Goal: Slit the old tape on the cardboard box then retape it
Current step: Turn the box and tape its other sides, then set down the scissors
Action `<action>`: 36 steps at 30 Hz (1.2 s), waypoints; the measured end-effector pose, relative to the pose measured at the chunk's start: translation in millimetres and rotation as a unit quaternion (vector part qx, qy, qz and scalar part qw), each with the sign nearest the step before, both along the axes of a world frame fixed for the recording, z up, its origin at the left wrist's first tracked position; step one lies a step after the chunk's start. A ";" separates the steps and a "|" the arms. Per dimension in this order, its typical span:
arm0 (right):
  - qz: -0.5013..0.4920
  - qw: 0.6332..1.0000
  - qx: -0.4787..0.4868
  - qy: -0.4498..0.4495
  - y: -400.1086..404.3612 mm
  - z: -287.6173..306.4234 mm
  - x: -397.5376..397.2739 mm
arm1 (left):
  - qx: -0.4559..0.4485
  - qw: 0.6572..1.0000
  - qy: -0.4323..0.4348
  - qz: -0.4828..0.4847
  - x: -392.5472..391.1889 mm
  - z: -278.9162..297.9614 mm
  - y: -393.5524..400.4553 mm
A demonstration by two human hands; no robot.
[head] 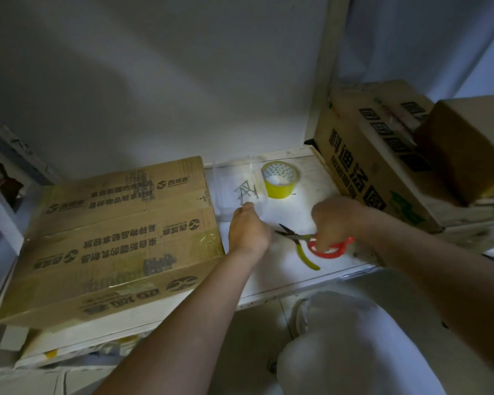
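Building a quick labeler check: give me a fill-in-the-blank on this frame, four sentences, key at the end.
1. The right hand grips the ____ handles of the scissors.
2. The roll of tape is ____ in colour.
3. The pliers lie between the two hands, with ____ handles.
4. The left hand is beside the clear container holding loose ____.

Missing words: red; yellow; yellow-green; nails
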State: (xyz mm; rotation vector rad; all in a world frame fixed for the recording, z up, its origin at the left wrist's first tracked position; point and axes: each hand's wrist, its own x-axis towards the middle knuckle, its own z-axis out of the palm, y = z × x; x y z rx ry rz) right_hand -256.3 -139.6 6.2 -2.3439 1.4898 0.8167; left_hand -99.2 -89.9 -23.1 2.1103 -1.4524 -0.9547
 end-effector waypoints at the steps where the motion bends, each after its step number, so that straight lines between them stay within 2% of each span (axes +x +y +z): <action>1: -0.028 1.000 -0.008 0.006 -9.3 9.1 -10.5 | 0.002 1.000 -0.008 -0.010 -2.9 -1.1 0.9; 4: -0.117 0.990 -0.077 -0.002 -32.6 8.9 -28.4 | 0.016 0.996 -0.043 -0.077 -16.3 -9.3 -1.0; 8: -0.219 0.954 -0.196 -0.057 -49.0 -38.2 -18.2 | 0.064 0.970 -0.070 -0.224 -41.7 -32.8 -5.4; 11: -0.281 0.928 -0.210 -0.125 -56.4 -66.5 -3.8 | 0.073 0.938 -0.133 -0.312 -58.5 -46.2 -8.7; 15: -0.330 0.901 -0.218 -0.176 -63.0 -88.6 9.5 | 0.050 0.900 -0.228 -0.368 -69.0 -54.1 -8.4; 20: -0.342 0.895 -0.202 -0.203 -74.6 -95.8 10.1 | 0.020 0.888 -0.295 -0.351 -63.6 -59.9 -13.8; 26: -0.318 0.879 -0.239 -0.264 -68.5 -97.2 -1.4 | 0.037 0.914 -0.303 -0.268 -49.7 -58.8 -16.1; 29: -0.303 0.888 -0.228 -0.260 -54.3 -98.1 -1.5 | 0.061 0.915 -0.317 -0.243 -42.2 -60.3 -12.5; 34: -0.286 0.894 -0.219 -0.266 -35.5 -98.1 6.5 | 0.123 0.925 -0.289 -0.214 -35.1 -55.7 -4.5; 36: -0.269 0.896 -0.233 -0.267 -29.4 -91.3 12.9 | 0.122 0.931 -0.268 -0.218 -31.7 -47.7 1.2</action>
